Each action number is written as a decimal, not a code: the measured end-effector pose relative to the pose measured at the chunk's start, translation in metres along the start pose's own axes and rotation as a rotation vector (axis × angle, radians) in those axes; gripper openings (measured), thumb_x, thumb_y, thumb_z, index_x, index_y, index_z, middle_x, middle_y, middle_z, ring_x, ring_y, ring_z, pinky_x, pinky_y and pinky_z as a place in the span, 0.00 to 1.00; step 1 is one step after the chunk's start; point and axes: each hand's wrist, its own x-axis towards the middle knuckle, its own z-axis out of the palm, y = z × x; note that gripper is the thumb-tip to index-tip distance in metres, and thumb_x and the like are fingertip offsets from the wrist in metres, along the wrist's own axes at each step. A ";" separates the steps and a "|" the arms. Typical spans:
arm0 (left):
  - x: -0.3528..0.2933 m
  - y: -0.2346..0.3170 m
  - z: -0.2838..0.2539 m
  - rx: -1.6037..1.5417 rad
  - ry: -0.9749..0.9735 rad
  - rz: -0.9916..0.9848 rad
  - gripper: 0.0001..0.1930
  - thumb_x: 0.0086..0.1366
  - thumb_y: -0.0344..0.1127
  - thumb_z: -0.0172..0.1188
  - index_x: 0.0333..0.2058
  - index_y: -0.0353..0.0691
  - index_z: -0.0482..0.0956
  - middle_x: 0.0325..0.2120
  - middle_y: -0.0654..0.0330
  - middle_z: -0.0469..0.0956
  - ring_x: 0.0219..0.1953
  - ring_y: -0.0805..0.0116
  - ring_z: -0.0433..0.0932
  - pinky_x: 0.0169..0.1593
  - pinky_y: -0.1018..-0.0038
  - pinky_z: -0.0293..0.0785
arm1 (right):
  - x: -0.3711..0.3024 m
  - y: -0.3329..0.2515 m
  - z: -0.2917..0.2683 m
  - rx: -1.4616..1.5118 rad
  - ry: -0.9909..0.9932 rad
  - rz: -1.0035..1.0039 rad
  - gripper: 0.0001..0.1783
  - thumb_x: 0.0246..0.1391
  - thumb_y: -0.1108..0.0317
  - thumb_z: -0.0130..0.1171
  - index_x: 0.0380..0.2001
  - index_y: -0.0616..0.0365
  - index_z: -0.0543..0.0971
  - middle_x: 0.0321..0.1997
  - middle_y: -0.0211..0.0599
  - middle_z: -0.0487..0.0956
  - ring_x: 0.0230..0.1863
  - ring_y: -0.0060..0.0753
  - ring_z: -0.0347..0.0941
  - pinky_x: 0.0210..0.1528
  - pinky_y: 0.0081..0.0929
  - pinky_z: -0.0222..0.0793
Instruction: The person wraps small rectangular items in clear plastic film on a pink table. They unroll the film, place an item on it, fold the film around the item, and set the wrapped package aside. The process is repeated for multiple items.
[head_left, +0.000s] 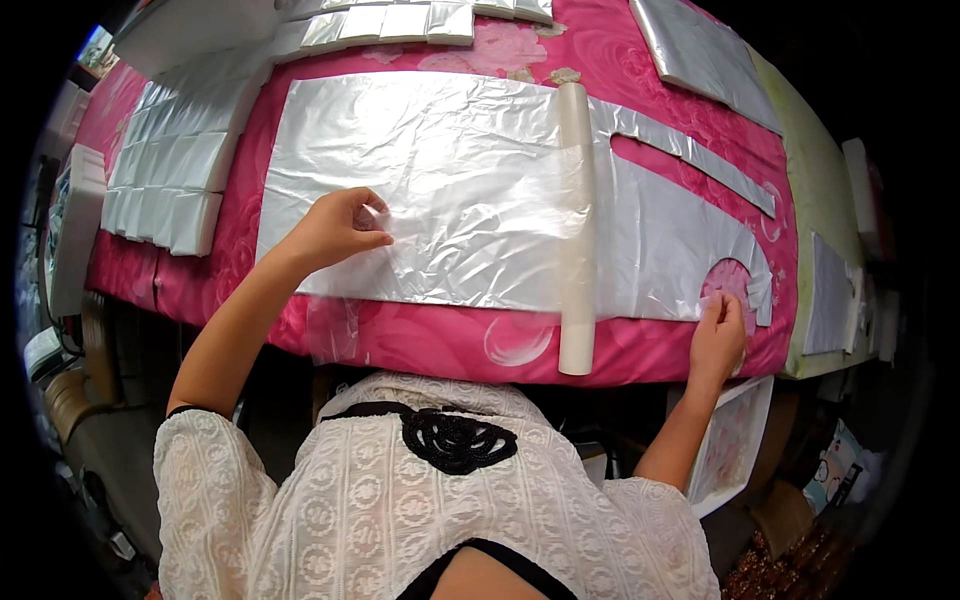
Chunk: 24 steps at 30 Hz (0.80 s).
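Observation:
A stack of silvery-white plastic vest bags (430, 180) lies flat on the table, its cut-out handles toward the right. Across it rests a long cream tube (576, 230), its near end reaching past the bags' near edge. Over the left part of the stack hovers my left hand (345, 228), fingers curled and the thumb apart from them. I see nothing held there. By the near handle's round cut-out is my right hand (722, 335), its fingertips pinched together. Whatever thin thing it may hold is too hard to make out.
Folded white bag packs (165, 180) sit in rows at the left, with more packs (400, 22) along the far side. Another silvery stack (705, 60) lies far right. A pink flowered cloth (420, 335) covers the table. Below the right edge stands a white tray (735, 440).

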 end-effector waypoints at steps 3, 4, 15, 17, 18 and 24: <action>0.011 -0.008 -0.013 -0.224 -0.147 -0.129 0.15 0.55 0.30 0.63 0.40 0.32 0.73 0.24 0.61 0.77 0.26 0.77 0.74 0.30 0.81 0.69 | -0.060 -0.046 0.002 0.062 -0.281 -0.199 0.21 0.54 0.51 0.53 0.21 0.60 0.73 0.18 0.41 0.75 0.23 0.46 0.73 0.27 0.37 0.67; 0.012 -0.009 -0.020 -0.248 -0.084 -0.170 0.14 0.55 0.30 0.63 0.40 0.34 0.74 0.24 0.63 0.77 0.25 0.78 0.74 0.29 0.82 0.69 | -0.076 -0.056 0.000 0.045 -0.383 -0.252 0.23 0.52 0.48 0.54 0.20 0.60 0.73 0.17 0.41 0.75 0.22 0.47 0.73 0.26 0.38 0.67; 0.017 -0.001 -0.049 0.742 0.448 0.240 0.18 0.51 0.26 0.61 0.43 0.34 0.72 0.38 0.54 0.76 0.39 0.61 0.76 0.42 0.71 0.72 | -0.102 -0.044 0.009 0.022 -0.847 -0.152 0.25 0.46 0.45 0.55 0.20 0.59 0.80 0.18 0.46 0.76 0.23 0.48 0.74 0.27 0.38 0.68; 0.019 0.021 -0.008 0.750 0.533 0.541 0.19 0.53 0.26 0.60 0.46 0.37 0.71 0.45 0.53 0.73 0.47 0.55 0.72 0.48 0.67 0.70 | -0.104 -0.043 0.004 0.023 -0.892 -0.124 0.24 0.47 0.45 0.54 0.21 0.58 0.81 0.18 0.45 0.77 0.23 0.47 0.75 0.28 0.38 0.68; 0.024 0.035 0.017 0.607 0.483 0.652 0.19 0.55 0.26 0.59 0.47 0.38 0.70 0.49 0.54 0.71 0.50 0.52 0.69 0.51 0.65 0.68 | -0.106 -0.042 0.002 0.024 -0.915 -0.110 0.24 0.47 0.45 0.54 0.22 0.57 0.81 0.18 0.45 0.77 0.23 0.47 0.75 0.28 0.37 0.68; 0.069 0.074 0.149 0.499 0.222 0.772 0.30 0.61 0.34 0.49 0.60 0.29 0.52 0.62 0.43 0.50 0.64 0.47 0.49 0.65 0.58 0.46 | -0.105 -0.030 -0.001 0.047 -0.948 -0.102 0.26 0.47 0.44 0.54 0.19 0.59 0.80 0.18 0.45 0.76 0.23 0.47 0.74 0.28 0.37 0.68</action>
